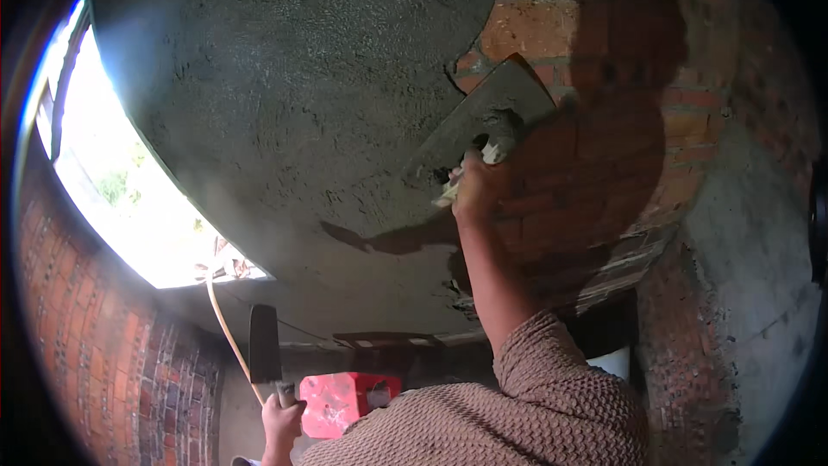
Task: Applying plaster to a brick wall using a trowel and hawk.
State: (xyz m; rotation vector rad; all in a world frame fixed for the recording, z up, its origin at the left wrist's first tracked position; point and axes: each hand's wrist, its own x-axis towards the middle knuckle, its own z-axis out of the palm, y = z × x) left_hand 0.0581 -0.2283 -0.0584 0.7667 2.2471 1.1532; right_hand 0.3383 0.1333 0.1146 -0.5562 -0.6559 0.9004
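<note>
My right arm reaches up to the wall, and my right hand [477,190] is wrapped round the handle of a plastering float [461,125]. Its broad rectangular face lies against or very near the wall, tilted, where grey wet plaster [302,95] meets bare brick [528,28]. Mortar clings to the float's back around the handle. Low at the left, my left hand [283,423] grips a trowel [264,345] by its handle, with the dark rectangular blade pointing upward. The wall side of the float is hidden.
A bright window opening [129,190] is at the left, with a tan hose or cable [226,319] running down from its sill. A red block-shaped object [332,401] stands below, beside my left hand. Brick walls [86,336] flank both sides; my shadow falls across the right-hand brickwork.
</note>
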